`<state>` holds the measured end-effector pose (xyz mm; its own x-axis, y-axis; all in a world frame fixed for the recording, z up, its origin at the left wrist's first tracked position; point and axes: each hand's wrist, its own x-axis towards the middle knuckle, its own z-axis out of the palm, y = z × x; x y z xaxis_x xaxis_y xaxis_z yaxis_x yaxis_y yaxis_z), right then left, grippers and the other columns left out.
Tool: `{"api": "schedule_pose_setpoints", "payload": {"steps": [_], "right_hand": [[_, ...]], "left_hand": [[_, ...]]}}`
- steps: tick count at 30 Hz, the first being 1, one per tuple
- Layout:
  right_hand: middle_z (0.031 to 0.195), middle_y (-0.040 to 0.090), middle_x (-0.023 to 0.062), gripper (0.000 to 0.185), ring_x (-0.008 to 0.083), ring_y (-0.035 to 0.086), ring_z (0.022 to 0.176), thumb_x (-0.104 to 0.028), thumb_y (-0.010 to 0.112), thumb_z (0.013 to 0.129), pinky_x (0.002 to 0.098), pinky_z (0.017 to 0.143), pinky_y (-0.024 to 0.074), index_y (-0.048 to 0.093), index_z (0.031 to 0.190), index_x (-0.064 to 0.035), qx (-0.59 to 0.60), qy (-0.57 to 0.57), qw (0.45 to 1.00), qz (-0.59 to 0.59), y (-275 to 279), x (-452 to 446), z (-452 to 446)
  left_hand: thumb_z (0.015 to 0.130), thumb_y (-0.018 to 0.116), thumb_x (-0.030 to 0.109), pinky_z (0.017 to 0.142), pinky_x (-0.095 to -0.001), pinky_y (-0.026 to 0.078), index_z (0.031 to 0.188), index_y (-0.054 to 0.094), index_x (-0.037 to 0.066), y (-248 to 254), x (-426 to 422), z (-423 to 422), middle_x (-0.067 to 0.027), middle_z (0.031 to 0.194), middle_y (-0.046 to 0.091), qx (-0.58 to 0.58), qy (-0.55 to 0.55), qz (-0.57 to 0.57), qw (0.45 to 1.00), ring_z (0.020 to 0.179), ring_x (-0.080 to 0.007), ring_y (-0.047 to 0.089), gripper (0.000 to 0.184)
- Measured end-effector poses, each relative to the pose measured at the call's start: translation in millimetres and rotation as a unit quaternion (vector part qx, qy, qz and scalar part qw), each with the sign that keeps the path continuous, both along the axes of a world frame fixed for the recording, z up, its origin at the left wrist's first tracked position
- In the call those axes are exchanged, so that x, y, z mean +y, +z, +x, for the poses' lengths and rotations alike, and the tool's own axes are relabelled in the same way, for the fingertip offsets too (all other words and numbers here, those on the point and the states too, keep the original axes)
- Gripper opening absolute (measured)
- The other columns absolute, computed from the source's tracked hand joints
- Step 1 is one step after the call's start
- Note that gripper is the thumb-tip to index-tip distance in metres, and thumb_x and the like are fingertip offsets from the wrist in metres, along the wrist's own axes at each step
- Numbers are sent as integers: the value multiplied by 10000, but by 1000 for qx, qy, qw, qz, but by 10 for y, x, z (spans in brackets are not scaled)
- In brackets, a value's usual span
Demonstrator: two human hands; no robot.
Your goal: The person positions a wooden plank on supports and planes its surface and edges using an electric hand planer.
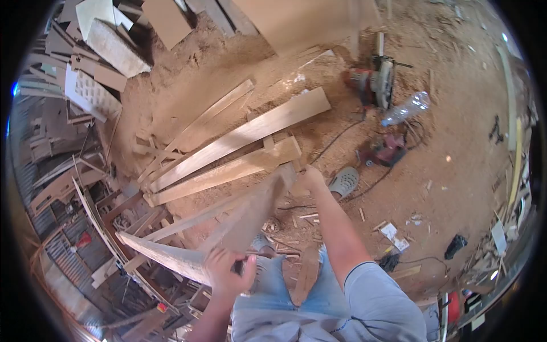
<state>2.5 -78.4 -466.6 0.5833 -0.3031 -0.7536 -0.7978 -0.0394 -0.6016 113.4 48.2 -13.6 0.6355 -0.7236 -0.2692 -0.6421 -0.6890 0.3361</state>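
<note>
My left hand (227,272) is closed over the near edge of a pale wooden board (171,255). A small dark thing shows between its thumb and fingers, too small to name. Farther forward, my right hand (310,179) grips the far end of a wide wooden plank (250,211), its fingers partly hidden. The plank stands tilted in front of my legs; whether it and the board are one piece I cannot tell. Just beyond lie a long pale plank (245,137) and a shorter one (228,174), side by side on the ground.
A circular saw (373,82), a clear plastic bottle (407,108) and a red power tool (387,149) with a cord lie at the right. Offcuts (97,91) are heaped at the left. Sawdust covers the ground near my grey shoe (345,181).
</note>
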Motion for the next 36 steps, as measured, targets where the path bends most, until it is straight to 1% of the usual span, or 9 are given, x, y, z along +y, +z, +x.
{"api": "schedule_pose_setpoints", "payload": {"steps": [6, 8, 11, 16, 18, 20, 22, 28, 36], "right_hand": [[1420, 672, 336, 805, 490, 700, 1258, -402, 782, 947, 515, 1064, 587, 471, 1558, 19, 41, 83, 996, -1, -1708, 182, 451], [1492, 632, 352, 861, 508, 681, 1296, -404, 789, 941, 512, 1087, 583, 436, 1588, 40, 38, 82, 996, -19, -1827, 118, 631], [1486, 647, 336, 908, 466, 675, 1341, -361, 857, 896, 480, 1114, 582, 445, 1574, 81, -2, 8, 999, 50, -2265, 199, 829], [1335, 769, 173, 829, 274, 758, 1187, -282, 989, 818, 425, 990, 630, 598, 1481, 27, 4, -251, 906, 341, -2136, 109, 970], [1292, 791, 161, 839, 269, 772, 1163, -349, 1002, 803, 426, 992, 626, 628, 1455, 22, -8, -207, 926, 315, -1724, -48, 993], [1267, 785, 203, 911, 335, 765, 1175, -515, 976, 804, 449, 1046, 601, 627, 1441, 35, -50, -13, 988, 143, -991, -191, 1073], [1209, 804, 204, 941, 354, 774, 1164, -634, 936, 815, 464, 1025, 602, 652, 1396, 50, -118, -9, 983, 141, -784, -9, 1025], [1191, 776, 300, 876, 467, 752, 1152, -625, 902, 843, 507, 997, 593, 659, 1301, 81, -102, 251, 963, 0, 2352, -438, 2039], [1049, 754, 293, 674, 446, 741, 993, -515, 879, 886, 515, 897, 575, 657, 1134, 72, -303, 204, 928, -74, 4685, 433, 2781]], "left_hand": [[783, 874, 229, 591, -372, 482, 750, 679, 140, 1, -95, 101, -19, 696, 718, 24, 61, 4, 998, 641, -248, 724, 217], [777, 877, 239, 591, -326, 481, 726, 688, 152, 44, -159, 183, 1, 716, 754, 49, 79, 31, 995, 651, -181, 750, 215], [789, 854, 178, 642, -362, 562, 807, 734, 97, 89, -262, 211, -66, 787, 780, 61, 106, 11, 992, 697, -277, 770, 145], [775, 855, 193, 602, -345, 520, 785, 710, 134, 84, -180, 235, -33, 760, 758, 46, 110, 7, 993, 630, -228, 720, 157], [780, 881, 272, 569, -301, 457, 722, 687, 157, 87, -66, 206, 8, 714, 750, 56, 122, 19, 991, 617, -162, 723, 233], [783, 880, 281, 563, -304, 460, 716, 681, 156, 105, -63, 214, 8, 709, 734, 48, 110, 13, 993, 608, -175, 706, 244], [790, 873, 282, 568, -319, 471, 713, 677, 156, 97, -52, 195, 5, 709, 718, 34, 104, -8, 994, 612, -192, 694, 246], [804, 843, 288, 622, -368, 533, 732, 691, 157, 122, 59, 99, -8, 735, 718, 6, 115, -56, 992, 689, -224, 728, 213], [878, 733, 404, 807, -480, 615, 897, 766, 110, 478, 179, 119, -120, 890, 775, 107, 123, 0, 987, 857, -350, 762, 296]]}}
